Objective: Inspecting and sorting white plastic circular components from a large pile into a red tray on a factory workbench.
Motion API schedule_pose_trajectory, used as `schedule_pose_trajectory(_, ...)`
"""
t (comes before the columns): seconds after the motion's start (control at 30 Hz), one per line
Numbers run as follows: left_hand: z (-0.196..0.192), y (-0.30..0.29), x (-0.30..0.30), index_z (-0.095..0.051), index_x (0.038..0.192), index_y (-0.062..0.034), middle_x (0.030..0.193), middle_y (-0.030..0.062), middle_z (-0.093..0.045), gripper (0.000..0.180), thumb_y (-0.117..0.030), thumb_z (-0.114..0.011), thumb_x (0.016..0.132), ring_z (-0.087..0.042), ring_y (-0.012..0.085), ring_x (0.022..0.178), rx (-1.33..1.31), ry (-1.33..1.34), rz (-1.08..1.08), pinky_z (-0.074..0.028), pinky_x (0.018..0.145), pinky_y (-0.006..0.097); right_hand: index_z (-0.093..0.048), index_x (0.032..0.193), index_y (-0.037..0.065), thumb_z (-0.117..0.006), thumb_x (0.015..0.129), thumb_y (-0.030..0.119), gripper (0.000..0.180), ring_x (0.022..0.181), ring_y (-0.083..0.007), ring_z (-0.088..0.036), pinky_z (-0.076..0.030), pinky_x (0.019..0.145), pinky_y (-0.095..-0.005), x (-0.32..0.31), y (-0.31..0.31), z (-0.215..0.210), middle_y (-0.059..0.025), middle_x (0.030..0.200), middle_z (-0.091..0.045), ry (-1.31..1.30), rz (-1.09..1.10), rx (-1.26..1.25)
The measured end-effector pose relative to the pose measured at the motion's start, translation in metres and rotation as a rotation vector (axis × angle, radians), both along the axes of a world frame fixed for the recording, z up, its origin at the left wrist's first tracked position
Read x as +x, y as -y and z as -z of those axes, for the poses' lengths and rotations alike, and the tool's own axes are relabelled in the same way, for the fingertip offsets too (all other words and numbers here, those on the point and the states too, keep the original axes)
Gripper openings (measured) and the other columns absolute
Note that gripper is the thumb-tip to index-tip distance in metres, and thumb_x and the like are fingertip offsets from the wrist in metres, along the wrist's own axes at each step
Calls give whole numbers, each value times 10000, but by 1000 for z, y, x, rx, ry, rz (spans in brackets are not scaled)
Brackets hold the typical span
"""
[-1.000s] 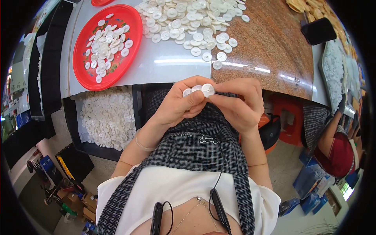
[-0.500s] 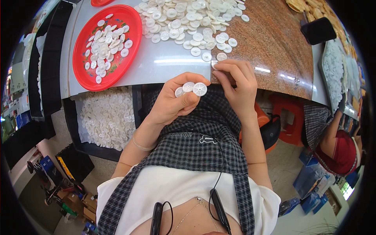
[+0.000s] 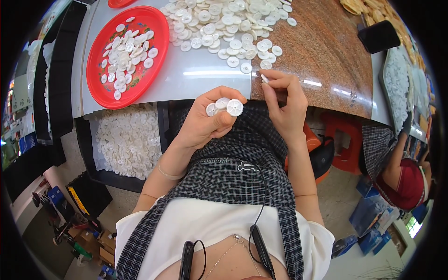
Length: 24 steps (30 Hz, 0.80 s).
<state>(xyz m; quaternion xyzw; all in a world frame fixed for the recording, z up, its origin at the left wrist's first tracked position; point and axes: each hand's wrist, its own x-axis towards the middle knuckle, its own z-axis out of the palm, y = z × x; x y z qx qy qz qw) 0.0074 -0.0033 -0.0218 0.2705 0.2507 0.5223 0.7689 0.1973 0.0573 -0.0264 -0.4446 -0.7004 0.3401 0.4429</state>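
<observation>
- The left hand (image 3: pixel 205 123) hovers just off the near edge of the table (image 3: pixel 196 74), its grip clamped on a small stack of white toothed gears (image 3: pixel 225 107) held between thumb and fingertips.
- The right hand (image 3: pixel 284 105) rests at the table edge, its grip pinched together on a tiny white piece (image 3: pixel 264 78), too small to identify.
- A loose pile of white gears (image 3: pixel 224 23) lies on the table beyond both hands.
- A red round tray (image 3: pixel 161 44) to the left holds more white gears.
- Below the table, a dark bin (image 3: pixel 86 140) is filled with white parts.
- Another person in a red cap (image 3: pixel 405 184) sits at the far right.
</observation>
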Motion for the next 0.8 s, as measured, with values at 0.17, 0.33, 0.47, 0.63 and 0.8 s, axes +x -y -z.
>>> schedule_pose_trajectory(0.17,-10,-2,5,-512,1094,-26,798,-17,-472,398,-282,-717,868,-346,9,512,-40,57,-24,-249,377,137,-631,984,24,-766,766,-14,260,864,-127,-635,-526,715,-253,-4,6,-17,-78,1025,-664,-181,-154,-3)
schedule_pose_trajectory(0.33,-11,-3,8,-468,1021,-55,741,-22,-477,204,-172,-615,941,-335,11,507,22,155,-33,-251,388,147,-680,984,41,-852,657,72,371,858,-144,-629,-510,728,-249,-5,7,-33,-66,959,-660,-68,-240,114)
schedule_pose_trajectory(0.47,-8,-1,6,-512,1098,-11,721,-23,-470,356,-343,-556,978,-351,15,498,-121,10,91,-254,385,146,-708,934,50,-873,598,177,395,849,-180,-624,-496,722,-272,-8,4,-32,-57,909,-654,33,-264,222)
schedule_pose_trajectory(0.63,-4,1,5,-537,1161,23,702,-23,-468,539,-481,-503,973,-365,17,494,-115,79,175,-245,374,146,-711,936,70,-853,610,210,382,831,-178,-605,-478,693,-278,-10,1,-31,-32,870,-627,24,-274,215)
schedule_pose_trajectory(0.8,-4,0,6,-536,1133,41,771,-8,-470,533,-466,-507,974,-351,18,501,-82,110,167,-245,362,144,-706,954,66,-803,712,150,274,825,-169,-593,-482,678,-272,-10,-1,-30,-40,900,-617,-111,-277,59)
